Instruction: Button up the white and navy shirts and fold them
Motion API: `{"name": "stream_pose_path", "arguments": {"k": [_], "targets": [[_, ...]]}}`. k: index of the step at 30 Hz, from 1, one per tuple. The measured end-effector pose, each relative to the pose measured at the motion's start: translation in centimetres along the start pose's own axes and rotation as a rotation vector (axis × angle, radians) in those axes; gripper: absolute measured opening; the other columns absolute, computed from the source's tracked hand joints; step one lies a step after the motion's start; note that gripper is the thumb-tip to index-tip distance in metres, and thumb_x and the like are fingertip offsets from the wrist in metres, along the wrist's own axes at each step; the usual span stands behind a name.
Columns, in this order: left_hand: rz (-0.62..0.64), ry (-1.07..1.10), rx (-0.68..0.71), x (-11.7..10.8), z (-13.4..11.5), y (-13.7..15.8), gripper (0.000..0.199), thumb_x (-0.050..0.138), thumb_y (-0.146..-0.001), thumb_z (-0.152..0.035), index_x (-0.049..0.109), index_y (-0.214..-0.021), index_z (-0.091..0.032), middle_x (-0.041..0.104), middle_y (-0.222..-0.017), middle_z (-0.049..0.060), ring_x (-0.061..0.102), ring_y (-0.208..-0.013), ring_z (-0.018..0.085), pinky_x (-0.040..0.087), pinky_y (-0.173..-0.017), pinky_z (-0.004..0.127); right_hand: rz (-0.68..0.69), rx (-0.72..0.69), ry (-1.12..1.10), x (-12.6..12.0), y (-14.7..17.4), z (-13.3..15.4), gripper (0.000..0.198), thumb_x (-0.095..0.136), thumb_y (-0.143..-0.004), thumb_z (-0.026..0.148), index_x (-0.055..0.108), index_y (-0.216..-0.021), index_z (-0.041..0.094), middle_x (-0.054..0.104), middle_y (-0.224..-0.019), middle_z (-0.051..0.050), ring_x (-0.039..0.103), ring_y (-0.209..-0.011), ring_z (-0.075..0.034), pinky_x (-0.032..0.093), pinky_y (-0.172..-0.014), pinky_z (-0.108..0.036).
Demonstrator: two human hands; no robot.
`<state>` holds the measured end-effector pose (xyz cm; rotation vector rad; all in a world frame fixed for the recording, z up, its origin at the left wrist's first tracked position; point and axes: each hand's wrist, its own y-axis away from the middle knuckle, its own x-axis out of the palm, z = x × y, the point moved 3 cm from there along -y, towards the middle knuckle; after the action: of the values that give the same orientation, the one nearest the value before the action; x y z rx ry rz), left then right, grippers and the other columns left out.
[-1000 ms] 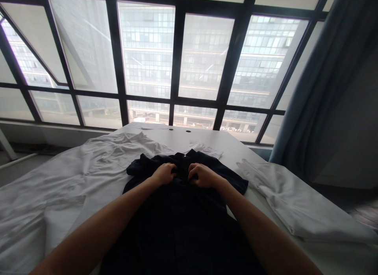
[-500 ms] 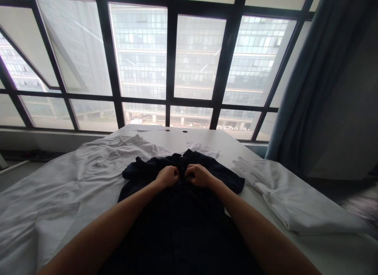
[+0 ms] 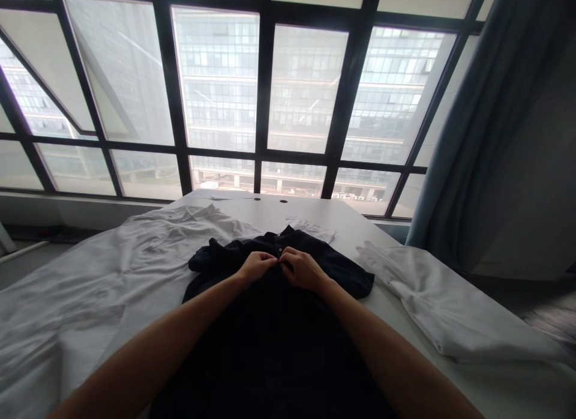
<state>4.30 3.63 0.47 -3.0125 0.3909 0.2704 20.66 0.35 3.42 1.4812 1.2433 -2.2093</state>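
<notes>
A dark navy shirt (image 3: 333,260) lies spread on the white table, its collar toward the window and a short sleeve out to each side. A small pale button (image 3: 279,250) shows on its front, just beyond my fingertips. My left hand (image 3: 258,265) pinches the shirt's front edge from the left. My right hand (image 3: 302,268) is closed on the same front edge from the right, its fingertips almost touching those of the left. What exactly lies between the fingertips is too small and dark to make out.
White cloth garments (image 3: 103,263) cover the table's left side. A folded white garment (image 3: 432,299) lies on the right. The white table (image 3: 310,207) reaches to a large black-framed window (image 3: 263,95). A blue-grey curtain (image 3: 454,131) hangs at the right.
My hands have drawn closer together at the shirt front, and the left fingers have straightened into a pinch. A button now shows more clearly beyond them. The view has shifted slightly.
</notes>
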Motion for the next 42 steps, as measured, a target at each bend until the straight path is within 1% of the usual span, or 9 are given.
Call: {"name": "stream_pose_path", "arguments": {"k": [8, 14, 17, 21, 24, 26, 30, 35, 42], "targets": [[0.008, 0.096, -0.035, 0.1, -0.1, 0.2, 0.021, 0.077, -0.071, -0.03, 0.074, -0.078, -0.011, 0.061, -0.059, -0.002, 0.051, -0.053, 0.009, 0.038, -0.053, 0.021, -0.129, -0.004, 0.136, 0.8, 0.1, -0.1, 0.013, 0.055, -0.093, 0.019, 0.068, -0.095, 0.017, 0.067, -0.096, -0.006, 0.064, -0.079, -0.016, 0.048, -0.075, -0.028], [0.003, 0.153, -0.063, 0.3, 0.3, 0.1, 0.026, 0.079, -0.07, -0.034, 0.074, -0.08, -0.01, 0.063, -0.06, -0.001, 0.052, -0.053, 0.009, 0.039, -0.054, 0.022, -0.13, -0.007, 0.152, 0.9, 0.1, 0.0, 0.016, 0.053, -0.096, 0.02, 0.068, -0.1, 0.018, 0.068, -0.098, -0.006, 0.064, -0.08, -0.016, 0.048, -0.076, -0.027], [0.006, 0.142, -0.053, 0.3, 0.4, 0.0, 0.033, 0.079, -0.069, -0.042, 0.074, -0.078, -0.01, 0.061, -0.059, -0.001, 0.051, -0.052, 0.009, 0.038, -0.052, 0.022, -0.134, -0.012, 0.17, 0.9, 0.1, 0.1, 0.016, 0.053, -0.097, 0.021, 0.069, -0.1, 0.018, 0.068, -0.097, -0.006, 0.064, -0.08, -0.016, 0.048, -0.076, -0.027], [0.048, 0.074, 0.01, 0.2, 0.5, 0.0, 0.044, 0.076, -0.07, -0.053, 0.073, -0.077, -0.01, 0.061, -0.06, 0.0, 0.049, -0.053, 0.009, 0.035, -0.052, 0.022, -0.129, -0.004, 0.179, 0.9, 0.1, 0.0, 0.018, 0.052, -0.097, 0.02, 0.07, -0.097, 0.017, 0.068, -0.097, -0.006, 0.065, -0.079, -0.016, 0.049, -0.074, -0.027], [0.103, 0.01, 0.09, 0.3, 0.6, 0.0, 0.043, 0.081, -0.065, -0.047, 0.074, -0.086, -0.01, 0.068, -0.071, 0.002, 0.057, -0.062, 0.012, 0.04, -0.059, 0.024, -0.116, 0.032, 0.154, 1.1, 0.2, -0.3, 0.017, 0.054, -0.095, 0.019, 0.07, -0.098, 0.018, 0.069, -0.098, -0.005, 0.065, -0.079, -0.015, 0.049, -0.073, -0.026], [0.086, -0.048, 0.137, 0.2, 0.8, -0.1, 0.037, 0.082, -0.064, -0.039, 0.074, -0.086, -0.011, 0.071, -0.076, 0.004, 0.061, -0.068, 0.015, 0.044, -0.064, 0.026, -0.107, 0.06, 0.121, 1.2, 0.2, -0.4, 0.017, 0.054, -0.095, 0.019, 0.071, -0.098, 0.02, 0.069, -0.099, -0.005, 0.066, -0.08, -0.015, 0.048, -0.073, -0.025], [0.019, -0.197, 0.229, 0.2, 0.7, -0.2, 0.023, 0.072, -0.071, -0.028, 0.075, -0.087, -0.011, 0.074, -0.083, 0.006, 0.066, -0.076, 0.02, 0.049, -0.071, 0.028, -0.073, 0.107, 0.01, 1.4, 0.3, -0.7, 0.019, 0.053, -0.095, 0.019, 0.071, -0.099, 0.022, 0.069, -0.101, -0.003, 0.067, -0.084, -0.015, 0.048, -0.075, -0.024], [-0.023, -0.321, 0.298, 0.3, 0.3, 0.3, 0.022, 0.067, -0.075, -0.026, 0.075, -0.09, -0.012, 0.076, -0.085, 0.007, 0.069, -0.078, 0.021, 0.051, -0.071, 0.028, -0.048, 0.162, -0.116, 1.5, 0.3, -1.2, 0.021, 0.052, -0.094, 0.016, 0.071, -0.099, 0.023, 0.068, -0.103, -0.003, 0.066, -0.086, -0.014, 0.049, -0.079, -0.024], [-0.034, -0.387, 0.334, 0.5, 0.0, 0.6, 0.017, 0.067, -0.076, -0.023, 0.074, -0.088, -0.013, 0.074, -0.083, 0.005, 0.067, -0.076, 0.019, 0.05, -0.07, 0.027, 0.013, 0.185, -0.022, 1.3, 0.1, -1.1, 0.018, 0.052, -0.094, 0.017, 0.068, -0.099, 0.021, 0.066, -0.101, -0.003, 0.065, -0.081, -0.015, 0.045, -0.072, -0.024]]}}
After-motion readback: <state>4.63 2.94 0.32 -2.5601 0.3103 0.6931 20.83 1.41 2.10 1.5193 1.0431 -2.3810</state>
